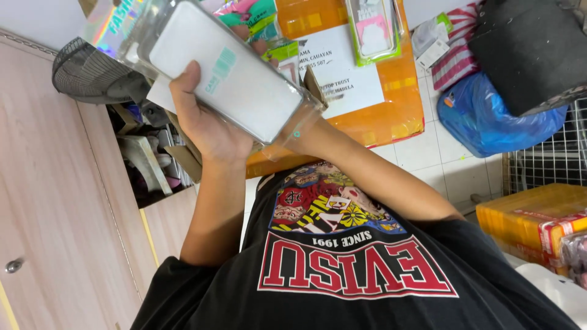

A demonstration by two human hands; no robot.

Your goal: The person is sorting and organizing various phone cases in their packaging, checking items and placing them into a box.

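Nearest to us is a black printed T-shirt (354, 275), filling the lower part of the view, with both bare forearms rising from it toward twelve o'clock.

The left hand (205, 125), at about ten o'clock from the shirt print, is closed around the lower edge of a clear plastic pack (229, 76) with a white insert. The thumb lies up along its side and the palm is underneath. This grip seems meant to tilt the flat face toward the eyes.

The right hand (304, 139) meets the pack's corner at four o'clock. Its fingers are hidden behind the plastic, so we cannot tell how far it is closed (it may only be steadying that corner). The pack is held in the air, above everything else.

Beyond it, at one o'clock, an orange parcel (391, 119) with a white label lies on the tiled floor (428, 156). A blue plastic bag (489, 116) sits at three o'clock, a fan grille (85, 73) at nine.
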